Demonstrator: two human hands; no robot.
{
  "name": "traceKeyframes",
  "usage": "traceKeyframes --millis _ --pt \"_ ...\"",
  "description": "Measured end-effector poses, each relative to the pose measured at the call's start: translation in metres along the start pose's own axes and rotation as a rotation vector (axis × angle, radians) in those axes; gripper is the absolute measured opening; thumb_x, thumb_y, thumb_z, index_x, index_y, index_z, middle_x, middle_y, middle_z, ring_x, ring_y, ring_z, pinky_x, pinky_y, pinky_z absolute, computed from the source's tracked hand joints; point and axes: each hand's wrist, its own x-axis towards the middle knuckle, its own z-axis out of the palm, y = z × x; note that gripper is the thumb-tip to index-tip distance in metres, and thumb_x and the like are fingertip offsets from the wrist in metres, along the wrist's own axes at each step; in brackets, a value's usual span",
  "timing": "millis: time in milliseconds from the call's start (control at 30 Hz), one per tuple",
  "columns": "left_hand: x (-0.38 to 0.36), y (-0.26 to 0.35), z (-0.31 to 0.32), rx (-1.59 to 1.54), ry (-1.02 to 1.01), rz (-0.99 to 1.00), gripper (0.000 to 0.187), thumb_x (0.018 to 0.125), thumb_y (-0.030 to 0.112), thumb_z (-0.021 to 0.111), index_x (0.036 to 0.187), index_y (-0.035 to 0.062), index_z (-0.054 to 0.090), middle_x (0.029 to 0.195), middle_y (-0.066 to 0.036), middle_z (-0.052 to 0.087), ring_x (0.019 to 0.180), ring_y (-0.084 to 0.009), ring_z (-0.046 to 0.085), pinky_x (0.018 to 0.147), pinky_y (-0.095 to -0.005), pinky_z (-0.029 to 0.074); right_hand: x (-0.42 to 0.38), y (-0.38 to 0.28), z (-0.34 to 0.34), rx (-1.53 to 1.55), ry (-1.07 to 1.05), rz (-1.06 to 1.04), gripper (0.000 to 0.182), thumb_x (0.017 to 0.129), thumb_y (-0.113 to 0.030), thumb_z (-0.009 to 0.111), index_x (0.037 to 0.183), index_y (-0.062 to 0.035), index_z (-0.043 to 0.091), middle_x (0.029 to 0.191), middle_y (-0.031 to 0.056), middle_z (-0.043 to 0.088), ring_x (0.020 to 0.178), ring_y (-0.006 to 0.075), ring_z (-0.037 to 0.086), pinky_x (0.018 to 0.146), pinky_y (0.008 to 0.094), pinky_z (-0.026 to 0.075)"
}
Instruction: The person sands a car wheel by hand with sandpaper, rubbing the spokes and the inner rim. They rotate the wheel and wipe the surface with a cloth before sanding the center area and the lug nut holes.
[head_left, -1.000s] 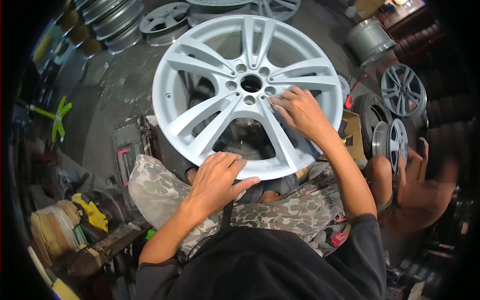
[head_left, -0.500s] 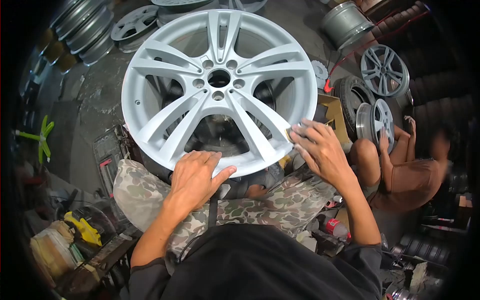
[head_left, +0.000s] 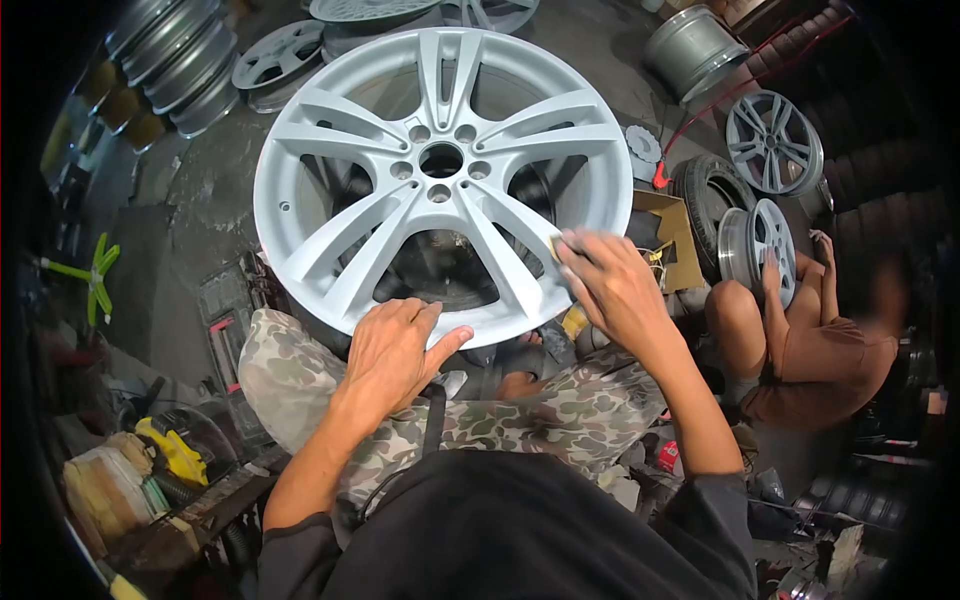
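A large silver-grey wheel rim (head_left: pixel 500 262) with paired spokes lies face up in front of me, above my camouflage-covered knees. My left hand (head_left: pixel 393 343) rests on its near edge, fingers over the lip and thumb spread to the right. On the right side, my right hand (head_left: pixel 612 285) is at the lower right spoke with bent fingers. A small sanding pad (head_left: pixel 556 246), yellowish at its edge, is pinched under those fingertips against the rim. Most of the pad is hidden by the fingers.
At the right sits another person (head_left: pixel 820 370) holding a smaller rim (head_left: pixel 772 245) beside a tire (head_left: pixel 708 190). A cardboard box (head_left: pixel 683 240) stands near my right hand. Stacked rims (head_left: pixel 180 65) are at the upper left, a green cross-shaped tool (head_left: pixel 98 277) lower down.
My right hand has moved left and slightly up along the spoke with the pad. My left hand stays on the near edge. The view has shifted slightly.
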Motion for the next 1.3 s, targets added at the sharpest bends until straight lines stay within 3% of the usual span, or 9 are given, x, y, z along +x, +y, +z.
traceKeyframes --millis 333,433,567,667,800,933,1000,1133,1300 --pt "0.0 0.0 0.004 -0.001 0.035 -0.002 0.051 0.102 0.046 0.069 0.11 -0.0045 0.077 0.095 -0.016 0.072 0.093 -0.0365 0.07 0.083 -0.0481 0.054 -0.018 -0.007 -0.018 -0.022 -0.05 -0.053 0.036 0.092 -0.008 0.074 0.126 0.0035 0.071 0.127 0.0153 0.067 0.119 0.0366 0.063 0.106 0.0466 0.05" --pt "0.0 -0.005 0.007 -0.005 0.057 0.03 0.05 0.101 0.045 0.07 0.107 -0.0038 0.078 0.094 -0.015 0.072 0.092 -0.0363 0.07 0.083 -0.048 0.054 0.035 0.009 0.026 0.043 0.115 -0.084 0.031 0.099 -0.012 0.069 0.127 0.0016 0.073 0.124 0.0182 0.069 0.114 0.0398 0.066 0.1 0.0476 0.053" --pt "-0.003 -0.005 0.011 -0.002 0.082 0.017 0.049 0.101 0.045 0.071 0.105 -0.0033 0.079 0.093 -0.015 0.072 0.09 -0.0357 0.07 0.081 -0.0478 0.054 0.137 0.023 0.073 0.187 -0.102 -0.056 0.028 0.103 -0.017 0.063 0.118 0.0021 0.076 0.109 0.0203 0.068 0.105 0.0405 0.066 0.093 0.0501 0.053" --pt "0.0 -0.006 0.011 0.015 0.121 0.031 0.049 0.1 0.045 0.072 0.105 -0.0028 0.079 0.091 -0.014 0.072 0.087 -0.0347 0.07 0.079 -0.047 0.054 0.136 0.03 0.087 0.139 0.007 -0.226 0.022 0.1 -0.017 0.064 0.112 -0.0013 0.075 0.109 0.0172 0.068 0.103 0.0387 0.066 0.092 0.0486 0.056" --pt "0.0 -0.011 0.02 -0.003 0.192 0.056 0.047 0.098 0.045 0.074 0.102 -0.0007 0.079 0.089 -0.012 0.072 0.084 -0.0329 0.07 0.077 -0.0456 0.054 0.084 0.024 0.053 0.012 0.031 -0.261 0.028 0.101 -0.02 0.066 0.122 -0.0064 0.077 0.116 0.0156 0.068 0.105 0.0372 0.065 0.096 0.0478 0.055" --pt "0.001 -0.012 0.021 0.007 0.223 0.082 0.043 0.095 0.043 0.078 0.099 0.0002 0.079 0.087 -0.01 0.071 0.082 -0.0311 0.07 0.073 -0.0446 0.054 0.1 0.019 0.055 0.059 0.085 -0.124 0.03 0.101 -0.024 0.069 0.126 -0.0097 0.078 0.111 0.0178 0.066 0.103 0.0394 0.063 0.094 0.0487 0.054" --pt "0.0 -0.014 0.021 -0.005 0.255 0.079 0.042 0.094 0.042 0.079 0.098 0.0004 0.079 0.086 -0.01 0.07 0.081 -0.0303 0.069 0.071 -0.0442 0.054 0.115 0.014 0.054 0.017 -0.117 0.098 0.028 0.105 -0.024 0.067 0.129 -0.0143 0.077 0.109 0.0199 0.062 0.104 0.0392 0.06 0.095 0.05 0.053" --pt "-0.001 -0.012 0.025 -0.046 0.313 0.078 0.039 0.091 0.04 0.082 0.096 0.0014 0.079 0.085 -0.009 0.069 0.078 -0.0291 0.068 0.069 -0.0429 0.054 0.116 0.017 0.045 -0.067 -0.092 -0.02 0.028 0.105 -0.025 0.066 0.131 -0.0182 0.077 0.107 0.0226 0.057 0.101 0.0391 0.06 0.093 0.0497 0.053" --pt "0.0 -0.015 0.026 -0.039 0.319 0.094 0.038 0.09 0.039 0.083 0.094 0.002 0.078 0.083 -0.008 0.069 0.077 -0.0283 0.068 0.068 -0.042 0.053 0.115 0.022 0.044 0.029 -0.176 0.122 0.032 0.103 -0.025 0.07 0.133 -0.018 0.076 0.103 0.0209 0.057 0.097 0.0398 0.06 0.092 0.0482 0.053"
